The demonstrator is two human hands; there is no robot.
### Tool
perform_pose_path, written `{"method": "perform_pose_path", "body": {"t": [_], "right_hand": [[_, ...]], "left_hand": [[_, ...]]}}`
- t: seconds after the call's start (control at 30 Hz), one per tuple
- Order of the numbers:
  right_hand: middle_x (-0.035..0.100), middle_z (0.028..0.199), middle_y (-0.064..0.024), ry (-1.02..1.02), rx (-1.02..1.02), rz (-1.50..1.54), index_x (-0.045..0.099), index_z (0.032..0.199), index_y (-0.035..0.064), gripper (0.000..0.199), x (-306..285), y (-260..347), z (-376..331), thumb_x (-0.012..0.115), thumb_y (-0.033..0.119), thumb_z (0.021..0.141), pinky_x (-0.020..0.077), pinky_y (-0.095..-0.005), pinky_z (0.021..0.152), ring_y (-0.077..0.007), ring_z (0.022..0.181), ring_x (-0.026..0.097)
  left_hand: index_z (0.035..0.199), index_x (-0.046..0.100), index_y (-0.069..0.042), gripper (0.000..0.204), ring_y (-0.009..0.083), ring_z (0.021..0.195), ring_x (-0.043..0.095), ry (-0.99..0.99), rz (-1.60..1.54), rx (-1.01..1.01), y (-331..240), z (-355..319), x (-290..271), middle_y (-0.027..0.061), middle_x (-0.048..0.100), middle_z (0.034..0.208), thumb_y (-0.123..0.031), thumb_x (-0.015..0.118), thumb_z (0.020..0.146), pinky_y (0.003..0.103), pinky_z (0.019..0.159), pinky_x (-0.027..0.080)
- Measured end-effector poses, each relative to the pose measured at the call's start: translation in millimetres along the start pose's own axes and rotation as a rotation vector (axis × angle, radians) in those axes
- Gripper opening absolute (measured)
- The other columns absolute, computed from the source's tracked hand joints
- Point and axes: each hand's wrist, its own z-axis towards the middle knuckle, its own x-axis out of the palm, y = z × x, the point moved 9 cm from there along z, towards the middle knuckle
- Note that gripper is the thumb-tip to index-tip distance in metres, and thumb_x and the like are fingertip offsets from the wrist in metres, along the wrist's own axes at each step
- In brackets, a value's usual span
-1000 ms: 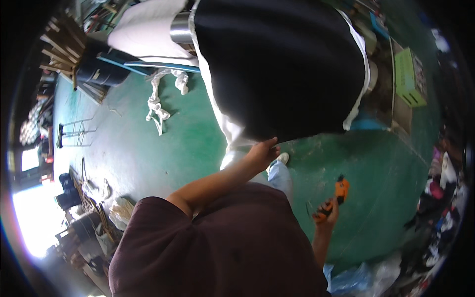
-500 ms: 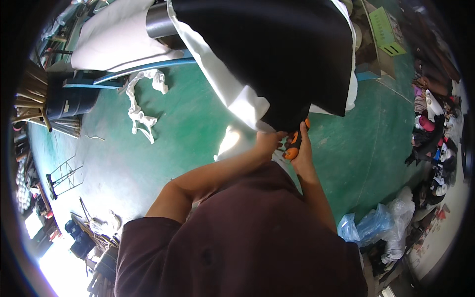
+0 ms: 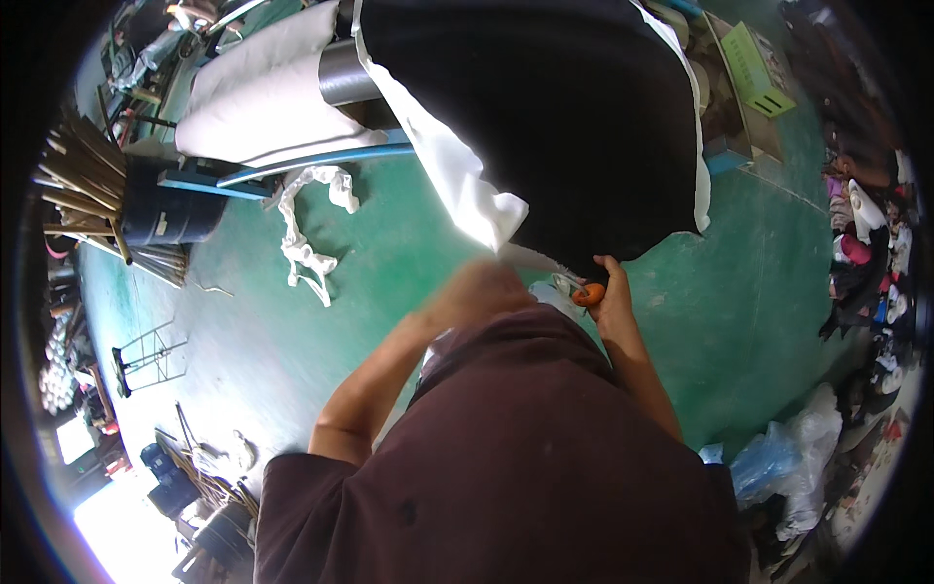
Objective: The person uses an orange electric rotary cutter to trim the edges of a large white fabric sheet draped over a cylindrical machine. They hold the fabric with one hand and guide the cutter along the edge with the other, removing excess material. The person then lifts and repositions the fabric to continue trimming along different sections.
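Note:
A large black sheet with a white underside (image 3: pixel 477 200) hangs before me from the roll area above, its lower edge near my hands. My right hand (image 3: pixel 611 292) is closed around an orange-and-black handled tool (image 3: pixel 588 294), just below that edge. A thin greyish part runs from the tool toward the upper left; its exact kind cannot be made out. Left of it, close to my shirt and below the sheet's white corner, my left hand (image 3: pixel 477 292) is smeared by motion, so its fingers do not show clearly.
A pale fabric roll (image 3: pixel 263 92) rests on a blue frame (image 3: pixel 321 161) at the upper left, near a dark barrel (image 3: pixel 170 200) of poles. A white scrap strip (image 3: pixel 292 234) lies on the green floor. A green box (image 3: pixel 754 68) stands upper right; plastic bags (image 3: pixel 788 457) lie lower right.
My left hand has pulled back from the sheet's lower edge, down and to the left. The right hand's tool has tilted, and the sheet's lower edge has a different outline.

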Motion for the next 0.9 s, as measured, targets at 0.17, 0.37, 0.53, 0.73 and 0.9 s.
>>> {"method": "perform_pose_path", "body": {"t": [0.17,0.37,0.53,0.73,0.9], "right_hand": [[0.055,0.091,-0.0102,0.045,-0.042,0.091,0.053,0.098,0.0058,0.026,-8.8,-8.6,12.2,0.066,0.02,0.081,0.0509,-0.0367,0.058,-0.0225,0.07,0.055],[0.055,0.089,-0.0092,0.016,0.119,0.171,0.053,0.097,0.0056,0.028,-11.6,-25.5,2.7,0.069,0.019,0.078,0.0524,-0.0382,0.065,-0.0227,0.074,0.056],[0.055,0.091,-0.0108,-0.021,0.119,0.233,0.053,0.096,0.0054,0.028,-25.8,-28.8,9.7,0.069,0.018,0.078,0.0533,-0.0398,0.073,-0.025,0.079,0.057],[0.053,0.089,-0.0109,-0.046,0.112,0.208,0.051,0.092,0.0058,0.027,-16.5,-21.3,-6.0,0.069,0.019,0.077,0.0541,-0.0405,0.071,-0.0253,0.077,0.057],[0.054,0.087,-0.01,-0.031,0.03,0.21,0.052,0.091,0.0056,0.027,-14.8,-9.9,-7.2,0.069,0.018,0.075,0.055,-0.0402,0.07,-0.0262,0.076,0.059]], "left_hand": [[0.122,0.063,-0.004,0.048,0.0272,0.106,0.061,-0.668,0.265,0.586,-112.5,-30.6,-79.5,0.015,0.061,0.117,-0.019,0.079,0.079,0.036,0.089,0.05],[0.137,0.053,-0.008,0.089,0.0338,0.136,0.041,-0.022,0.757,0.079,13.1,70.3,-22.8,0.0174,0.061,0.12,-0.071,0.064,0.075,0.055,0.12,0.01],[0.138,0.052,-0.01,0.088,0.0302,0.13,0.047,0.197,0.602,0.007,56.8,57.2,6.6,0.0124,0.065,0.113,-0.052,0.082,0.067,0.054,0.118,0.02],[0.129,0.057,-0.01,0.071,0.0291,0.117,0.055,-0.258,0.805,0.488,44.5,71.4,27.6,0.0134,0.06,0.121,-0.025,0.086,0.067,0.044,0.112,0.034],[0.105,0.064,-0.006,0.036,0.0284,0.106,0.061,-0.156,0.522,0.188,99.5,81.2,29.6,0.0101,0.066,0.101,-0.015,0.078,0.073,0.041,0.096,0.046]]}}
